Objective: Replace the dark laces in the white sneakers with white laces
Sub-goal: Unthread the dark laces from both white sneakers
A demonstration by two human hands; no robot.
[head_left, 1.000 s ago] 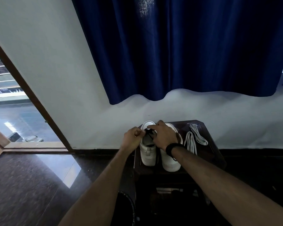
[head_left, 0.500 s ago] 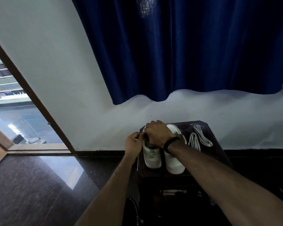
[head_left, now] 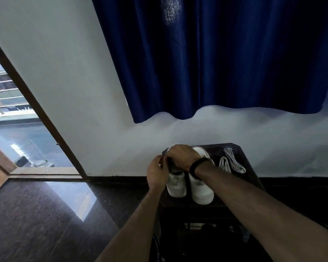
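Two white sneakers stand side by side, heels toward me, on a small dark table [head_left: 242, 178]. Both hands work at the lace area of the left sneaker [head_left: 176, 184]. My left hand [head_left: 156, 173] is at its left side, fingers curled and pinching at the dark lace [head_left: 169, 161]. My right hand [head_left: 183, 156], with a black band on the wrist, covers the front of that shoe with curled fingers. The right sneaker [head_left: 201, 188] stands untouched under my right forearm. Two bundled white laces [head_left: 231, 163] lie on the table to the right.
The table stands against a white wall under a dark blue curtain [head_left: 216, 59]. An open doorway [head_left: 23, 133] with a brown frame is at the left. Glossy dark floor [head_left: 45, 214] spreads to the left of the table.
My right hand moved forward over the left sneaker's lace area, hiding the dark lace it showed before. My left hand closed in against it. The view shifted slightly.
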